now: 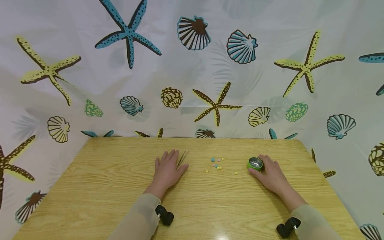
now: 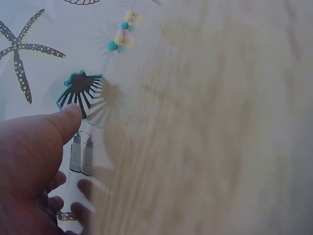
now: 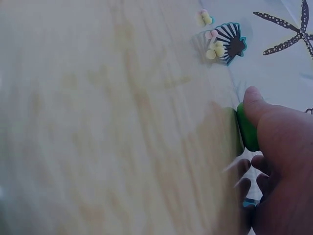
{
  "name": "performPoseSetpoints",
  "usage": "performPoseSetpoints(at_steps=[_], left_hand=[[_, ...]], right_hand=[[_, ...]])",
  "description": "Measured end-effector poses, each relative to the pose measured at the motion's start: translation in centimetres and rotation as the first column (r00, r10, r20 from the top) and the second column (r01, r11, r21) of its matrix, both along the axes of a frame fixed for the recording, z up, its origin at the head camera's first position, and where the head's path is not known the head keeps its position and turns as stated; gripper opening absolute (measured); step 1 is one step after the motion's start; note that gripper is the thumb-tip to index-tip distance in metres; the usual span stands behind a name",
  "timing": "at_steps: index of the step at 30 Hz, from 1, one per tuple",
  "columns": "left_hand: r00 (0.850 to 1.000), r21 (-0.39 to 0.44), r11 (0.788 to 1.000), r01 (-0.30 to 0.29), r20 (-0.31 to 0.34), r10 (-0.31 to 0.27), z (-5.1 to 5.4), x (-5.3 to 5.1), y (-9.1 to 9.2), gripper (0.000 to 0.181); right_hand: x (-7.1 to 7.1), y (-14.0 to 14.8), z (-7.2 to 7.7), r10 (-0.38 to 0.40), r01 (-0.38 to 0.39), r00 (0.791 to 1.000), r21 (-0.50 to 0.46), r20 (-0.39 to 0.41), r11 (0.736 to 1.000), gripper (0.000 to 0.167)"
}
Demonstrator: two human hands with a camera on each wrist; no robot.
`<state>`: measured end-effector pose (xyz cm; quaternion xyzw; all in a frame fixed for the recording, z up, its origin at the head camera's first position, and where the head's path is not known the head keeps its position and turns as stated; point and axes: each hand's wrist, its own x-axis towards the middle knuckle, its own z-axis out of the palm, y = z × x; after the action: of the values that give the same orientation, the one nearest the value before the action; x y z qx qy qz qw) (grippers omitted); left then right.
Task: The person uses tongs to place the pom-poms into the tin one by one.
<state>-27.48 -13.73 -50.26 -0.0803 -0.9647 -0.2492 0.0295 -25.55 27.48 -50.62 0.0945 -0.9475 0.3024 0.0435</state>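
My left hand point(image 1: 167, 169) lies on the table with its fingers straight and thumb spread. Between its thumb and index finger is a pair of thin metal tweezers point(image 1: 182, 159), its two grey arms apart at one end; the left wrist view shows the tweezers point(image 2: 81, 154) just past the thumb. My right hand point(image 1: 271, 174) holds a small green cup point(image 1: 250, 165) with a silvery inside, thumb at the near side and fingers behind. In the right wrist view the thumb rests against the green cup point(image 3: 248, 129); the fingers are partly hidden.
Several small beads, blue point(image 1: 213, 160), pink point(image 1: 219, 160) and yellow point(image 1: 206, 171), lie scattered between the hands. One yellow bead point(image 1: 236, 173) sits nearer the cup. The wooden table point(image 1: 114, 186) ends at a white cloth point(image 1: 186, 73) printed with starfish and shells.
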Motion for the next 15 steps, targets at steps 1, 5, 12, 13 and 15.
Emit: performPoseSetpoints(at_steps=[1,5,12,13,15], left_hand=[[1.0,-0.001,1.0,-0.001,-0.003,0.001,-0.08,-0.05,-0.03,0.08],[1.0,-0.005,1.0,-0.004,-0.006,0.004,-0.28,-0.23,-0.15,0.079],[1.0,0.004,1.0,-0.004,-0.018,0.005,-0.72,-0.49,-0.27,0.073],[1.0,0.002,1.0,-0.005,-0.02,0.005,-0.8,-0.49,-0.27,0.072],[1.0,-0.005,1.0,-0.008,-0.026,0.008,-0.93,-0.49,-0.23,0.069]], right_hand=[[-0.06,0.02,-0.06,-0.003,0.003,1.0,-0.001,0.002,1.0,0.074],[-0.18,-0.03,-0.19,-0.005,0.005,1.0,-0.007,-0.006,1.0,0.074],[-0.01,-0.24,-0.39,0.005,-0.006,1.0,-0.027,-0.021,1.0,0.075],[0.03,-0.28,-0.43,0.01,-0.011,1.0,-0.029,-0.024,1.0,0.075],[0.12,-0.35,-0.49,0.018,-0.019,0.999,-0.037,-0.026,0.999,0.075]])
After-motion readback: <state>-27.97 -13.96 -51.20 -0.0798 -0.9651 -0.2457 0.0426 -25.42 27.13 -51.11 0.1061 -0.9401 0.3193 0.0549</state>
